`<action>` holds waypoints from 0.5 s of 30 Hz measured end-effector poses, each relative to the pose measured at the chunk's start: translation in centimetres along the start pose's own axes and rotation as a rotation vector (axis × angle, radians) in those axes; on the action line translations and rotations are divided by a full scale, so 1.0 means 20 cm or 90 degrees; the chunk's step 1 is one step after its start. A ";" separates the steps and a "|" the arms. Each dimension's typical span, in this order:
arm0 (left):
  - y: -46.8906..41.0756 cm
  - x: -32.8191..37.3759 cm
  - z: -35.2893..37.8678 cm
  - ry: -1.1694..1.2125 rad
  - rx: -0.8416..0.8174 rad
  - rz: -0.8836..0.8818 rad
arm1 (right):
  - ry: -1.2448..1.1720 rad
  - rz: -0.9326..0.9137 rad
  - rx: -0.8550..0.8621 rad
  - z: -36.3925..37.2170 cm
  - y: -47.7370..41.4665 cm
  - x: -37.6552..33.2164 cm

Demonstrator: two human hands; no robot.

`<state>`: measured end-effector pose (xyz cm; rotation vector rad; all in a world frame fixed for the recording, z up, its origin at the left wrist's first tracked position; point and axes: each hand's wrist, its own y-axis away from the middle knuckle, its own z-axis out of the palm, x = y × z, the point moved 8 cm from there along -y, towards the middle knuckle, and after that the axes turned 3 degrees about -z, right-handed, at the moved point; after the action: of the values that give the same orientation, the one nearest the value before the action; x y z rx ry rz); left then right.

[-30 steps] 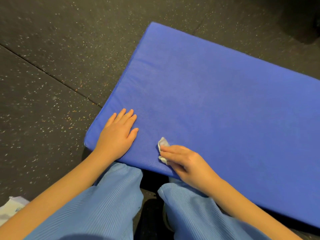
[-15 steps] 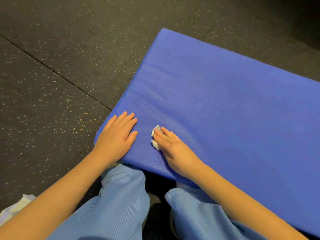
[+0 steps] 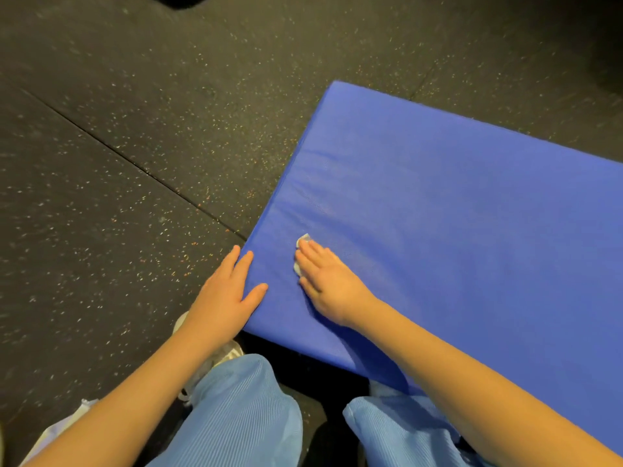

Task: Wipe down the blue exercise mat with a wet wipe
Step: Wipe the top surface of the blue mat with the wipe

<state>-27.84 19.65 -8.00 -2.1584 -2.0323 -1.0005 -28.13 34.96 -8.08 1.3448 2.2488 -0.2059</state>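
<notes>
Head view looks down on the blue exercise mat (image 3: 438, 230), which lies flat on the dark speckled floor (image 3: 135, 163) and runs off to the right. It looks like a thick padded slab with a smooth, faintly wrinkled cover. I judge it soft under pressure and perhaps light enough to slide, so it wants bracing rather than gripping.

The left hand (image 3: 226, 294) lies flat with straight fingers on the mat's left edge and holds nothing. The right hand (image 3: 328, 281) presses the wet wipe (image 3: 301, 242) onto the mat near that corner under straight fingers (only small white bits show past them). The wipe looks thin and limp and is likely to bunch, so flat pressure suits it.

Nothing lies on the mat beyond the hands. Blue trousers (image 3: 242, 416) and a pale shoe (image 3: 222, 352) sit at its near edge, and something white (image 3: 60, 429) at lower left is too cut off to name.
</notes>
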 end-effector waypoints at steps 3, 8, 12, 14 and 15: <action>0.00 -0.01 0.01 0.047 -0.013 -0.035 | -0.011 -0.103 -0.039 0.04 0.05 -0.13; 0.04 -0.02 -0.04 0.080 -0.023 -0.022 | -0.024 0.026 -0.023 -0.01 -0.06 0.02; 0.06 -0.04 -0.06 0.064 -0.025 0.008 | -0.026 -0.064 -0.038 0.05 0.00 -0.18; 0.06 -0.05 -0.06 0.070 -0.021 0.017 | -0.050 -0.066 -0.034 0.05 -0.02 -0.17; 0.06 -0.05 -0.06 0.064 -0.012 0.020 | -0.078 -0.036 -0.042 0.04 -0.05 -0.14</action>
<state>-27.19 18.04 -7.04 -2.0955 -1.9476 -1.1060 -27.55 31.93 -7.48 1.2021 2.1737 -0.2258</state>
